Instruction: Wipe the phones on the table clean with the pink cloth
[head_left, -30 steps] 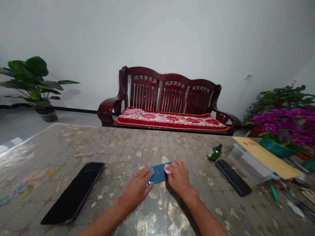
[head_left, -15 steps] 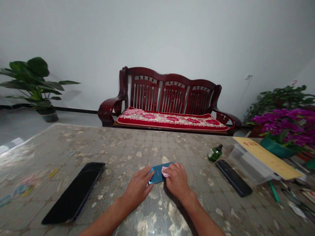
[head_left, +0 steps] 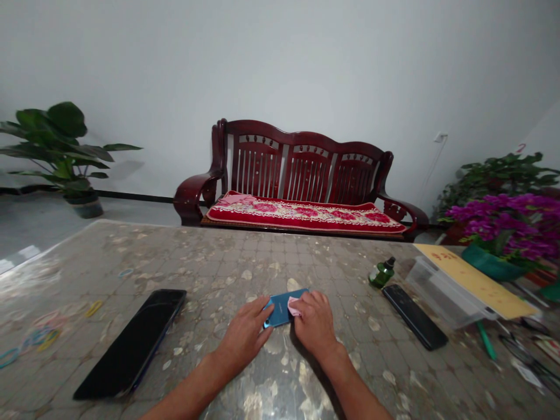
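Observation:
A blue phone (head_left: 280, 310) lies back side up on the patterned table cover, between my two hands. My left hand (head_left: 245, 328) grips its left end, thumb at the near edge and fingers over the far edge. In my right hand (head_left: 315, 322) a small pink cloth (head_left: 294, 305) is pinched and pressed against the phone's back. That hand covers the phone's right end. A large black phone (head_left: 133, 344) rests face up to the left. Off to the right lies another dark phone (head_left: 415, 317), beside a green bottle (head_left: 382, 272) with a black top.
A clear plastic box (head_left: 441, 294) with a yellow board (head_left: 476, 280) on it stands at right, near a pot of purple flowers (head_left: 516, 224). A green-handled tool (head_left: 486, 341) and cables lie nearby. Coloured bands (head_left: 41, 338) are at far left. A wooden bench (head_left: 301, 169) stands beyond the table.
Almost nothing differs. My right hand and forearm have shifted very slightly, with the cloth still on the blue phone; my left hand keeps its hold.

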The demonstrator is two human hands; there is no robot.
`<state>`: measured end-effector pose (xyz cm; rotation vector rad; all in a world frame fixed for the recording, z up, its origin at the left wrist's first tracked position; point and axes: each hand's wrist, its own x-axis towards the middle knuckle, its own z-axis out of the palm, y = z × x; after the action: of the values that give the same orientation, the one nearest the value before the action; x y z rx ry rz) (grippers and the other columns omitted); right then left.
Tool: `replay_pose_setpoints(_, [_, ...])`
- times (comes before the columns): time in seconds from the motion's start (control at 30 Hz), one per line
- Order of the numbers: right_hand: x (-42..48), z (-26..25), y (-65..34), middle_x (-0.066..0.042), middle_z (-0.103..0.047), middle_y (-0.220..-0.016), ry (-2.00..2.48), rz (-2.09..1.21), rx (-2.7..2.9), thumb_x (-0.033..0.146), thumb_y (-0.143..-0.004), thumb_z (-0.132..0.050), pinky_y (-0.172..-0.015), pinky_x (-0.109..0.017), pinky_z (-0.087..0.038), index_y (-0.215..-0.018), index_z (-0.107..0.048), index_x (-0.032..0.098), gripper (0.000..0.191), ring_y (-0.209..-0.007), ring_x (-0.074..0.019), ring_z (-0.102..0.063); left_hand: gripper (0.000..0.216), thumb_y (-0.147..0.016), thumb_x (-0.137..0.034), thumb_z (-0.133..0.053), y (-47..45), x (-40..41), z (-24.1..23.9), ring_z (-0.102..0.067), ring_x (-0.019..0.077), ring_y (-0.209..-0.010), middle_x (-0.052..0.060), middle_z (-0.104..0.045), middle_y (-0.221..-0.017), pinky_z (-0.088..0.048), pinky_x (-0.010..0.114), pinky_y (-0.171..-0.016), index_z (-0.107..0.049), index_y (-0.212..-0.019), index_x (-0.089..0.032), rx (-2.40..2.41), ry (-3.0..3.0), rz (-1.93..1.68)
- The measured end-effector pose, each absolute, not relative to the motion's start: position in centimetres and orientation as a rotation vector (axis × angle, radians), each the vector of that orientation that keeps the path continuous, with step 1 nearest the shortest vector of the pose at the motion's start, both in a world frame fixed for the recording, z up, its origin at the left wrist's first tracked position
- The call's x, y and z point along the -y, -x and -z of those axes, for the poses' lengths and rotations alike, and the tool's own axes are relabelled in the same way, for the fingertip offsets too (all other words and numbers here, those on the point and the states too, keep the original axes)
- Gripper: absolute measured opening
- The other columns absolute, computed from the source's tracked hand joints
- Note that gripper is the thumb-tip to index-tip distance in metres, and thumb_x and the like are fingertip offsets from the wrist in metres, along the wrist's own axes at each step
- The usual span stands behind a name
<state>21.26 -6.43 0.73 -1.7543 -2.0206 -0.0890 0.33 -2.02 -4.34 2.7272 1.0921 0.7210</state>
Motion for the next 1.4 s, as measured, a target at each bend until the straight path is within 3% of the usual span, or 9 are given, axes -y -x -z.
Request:
replay_pose_setpoints(0.33, [6.8,-0.6,-20.7,-0.002,-0.060,-0.079,1.630,0.068,2.092,0.011,-0.080,-0.059,-0.080,-0.031,-0.030,-0.084,-0.072,0.025,0.019,-0.085,-0.0191,-0.048,0.040,-0.088,-0.024,-0.059,-0.3,2.0,4.3,-0.057,0.0277,-0.124,0.011,-0.061,-0.135,-0.046,0.044,-0.106,-0.060,-0.128,-0.022,-1.064,-2.736,-0.756])
replay_pose_setpoints(0.57, [6.2,-0.3,-22.3,-0.003,-0.063,-0.084,1.820,0.108,1.945,0.011,-0.083,-0.059,-0.081,-0.032,-0.029,-0.093,-0.073,0.026,0.023,-0.087,-0.0200,-0.049,0.041,-0.088,-0.024,-0.059,-0.3,1.9,4.4,-0.057,0.0283,-0.124,0.011,-0.059,-0.137,-0.046,0.045,-0.105,-0.060,-0.129,-0.022,-1.072,-2.743,-0.738])
replay_pose_setpoints(0.8, [6.9,-0.5,-20.8,-0.002,-0.061,-0.081,1.623,0.044,2.079,0.009,-0.077,-0.060,-0.080,-0.031,-0.030,-0.085,-0.071,0.024,0.021,-0.086,-0.0191,-0.048,0.041,-0.087,-0.022,-0.059,-0.4,2.0,4.2,-0.057,0.0278,-0.124,0.011,-0.061,-0.136,-0.046,0.045,-0.106,-0.060,-0.128,-0.022,-1.082,-2.731,-0.738])
replay_pose_setpoints(1.03, [6.3,-0.5,-22.3,-0.002,-0.064,-0.083,1.801,0.112,1.950,0.012,-0.082,-0.060,-0.081,-0.032,-0.029,-0.092,-0.073,0.027,0.022,-0.087,-0.0197,-0.049,0.040,-0.088,-0.022,-0.059,-0.2,2.0,4.1,-0.058,0.0294,-0.123,0.013,-0.060,-0.136,-0.047,0.047,-0.104,-0.060,-0.127,-0.020,-1.065,-2.741,-0.750])
replay_pose_setpoints(1.4, [6.5,0.1,-21.8,-0.002,-0.060,-0.078,1.654,0.074,1.984,0.010,-0.078,-0.061,-0.078,-0.031,-0.029,-0.086,-0.073,0.025,0.021,-0.083,-0.0192,-0.048,0.041,-0.088,-0.023,-0.059,-0.2,1.9,4.6,-0.058,0.0282,-0.123,0.012,-0.061,-0.135,-0.048,0.046,-0.104,-0.060,-0.128,-0.021,-1.064,-2.766,-0.788])
